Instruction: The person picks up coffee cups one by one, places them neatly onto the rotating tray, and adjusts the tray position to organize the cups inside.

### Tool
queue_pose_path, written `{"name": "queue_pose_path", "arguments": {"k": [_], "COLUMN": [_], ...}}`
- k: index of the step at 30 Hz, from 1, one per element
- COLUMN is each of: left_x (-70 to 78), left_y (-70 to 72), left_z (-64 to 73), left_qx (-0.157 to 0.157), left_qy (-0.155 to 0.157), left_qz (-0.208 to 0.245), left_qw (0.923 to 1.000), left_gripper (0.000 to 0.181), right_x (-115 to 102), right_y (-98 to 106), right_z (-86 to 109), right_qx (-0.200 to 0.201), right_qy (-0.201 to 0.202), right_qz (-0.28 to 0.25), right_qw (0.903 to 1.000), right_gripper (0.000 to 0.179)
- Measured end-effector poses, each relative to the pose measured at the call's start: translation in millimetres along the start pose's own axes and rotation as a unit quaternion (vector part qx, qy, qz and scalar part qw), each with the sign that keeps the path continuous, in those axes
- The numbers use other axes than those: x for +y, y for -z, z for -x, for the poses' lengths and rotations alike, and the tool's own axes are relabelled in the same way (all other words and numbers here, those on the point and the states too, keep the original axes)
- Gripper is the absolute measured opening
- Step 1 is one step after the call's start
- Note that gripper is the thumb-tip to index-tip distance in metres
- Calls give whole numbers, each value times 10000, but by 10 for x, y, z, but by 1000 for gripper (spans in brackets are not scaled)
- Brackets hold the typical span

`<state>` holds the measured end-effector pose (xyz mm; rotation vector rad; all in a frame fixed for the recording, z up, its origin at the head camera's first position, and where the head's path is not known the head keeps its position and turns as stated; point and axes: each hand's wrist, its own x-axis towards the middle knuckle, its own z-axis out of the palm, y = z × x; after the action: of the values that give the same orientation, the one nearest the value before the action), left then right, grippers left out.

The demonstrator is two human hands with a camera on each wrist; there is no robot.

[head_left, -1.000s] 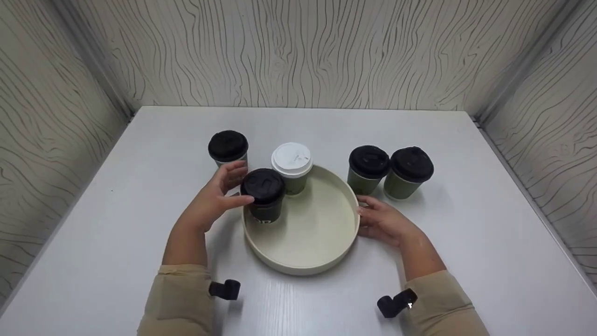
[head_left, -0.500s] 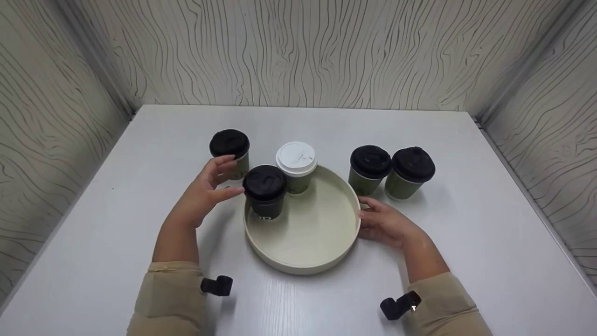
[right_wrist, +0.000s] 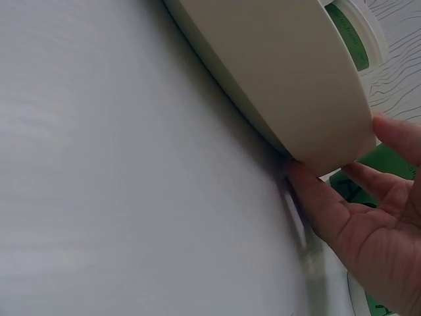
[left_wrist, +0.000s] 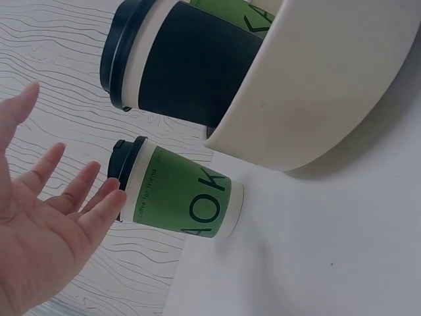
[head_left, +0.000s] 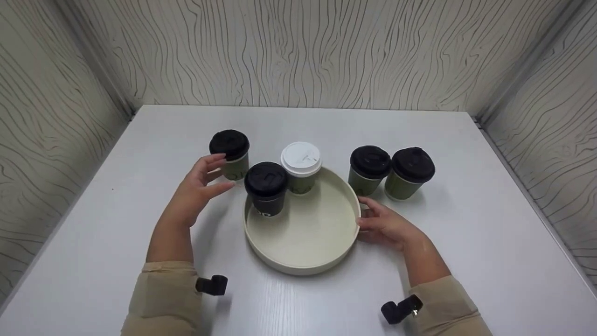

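A round cream tray [head_left: 308,242] holds two lidded coffee cups at its left and back side: a black cup [head_left: 268,203] with a black lid and a green cup with a white lid [head_left: 301,161]. My left hand [head_left: 196,189] has its fingers spread, beside a green coffee cup [left_wrist: 187,194] with a black lid that stands on the table left of the tray. Nothing is in that hand. On the tray's right side, my right hand [head_left: 389,224] grips the wall, thumb at the rim and fingertips at the bottom edge [right_wrist: 302,174].
Two more green coffee cups with black lids, a nearer-centre cup [head_left: 368,165] and an outer cup [head_left: 408,175], stand side by side behind the right hand. The white table [head_left: 298,308] is enclosed by wood-grain patterned panels [head_left: 298,51] at the back and sides.
My left hand has come away from the black cup and drawn left, beside the green cup. Both cups in the tray have shifted slightly right. My right hand stays at the tray.
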<state>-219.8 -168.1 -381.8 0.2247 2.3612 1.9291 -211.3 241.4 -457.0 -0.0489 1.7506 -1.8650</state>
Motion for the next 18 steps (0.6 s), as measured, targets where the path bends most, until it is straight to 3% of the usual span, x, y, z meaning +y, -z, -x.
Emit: {"name": "queue_pose_path", "arguments": {"k": [8,18], "left_x": [21,18], "left_y": [25,59], "left_z": [-2,-6], "left_qx": [152,157], "left_qy": [111,110], "left_qz": [-301,-258], "left_qw": [9994,9995], "left_gripper": [68,67], "right_x": [23,34], "right_y": [-7,-34], "right_z": [12,21], "right_qx": [-81,-177], "right_qy": [28,93], "right_qz": [184,433], "right_qw": [9998,9989], "right_gripper": [80,86]}}
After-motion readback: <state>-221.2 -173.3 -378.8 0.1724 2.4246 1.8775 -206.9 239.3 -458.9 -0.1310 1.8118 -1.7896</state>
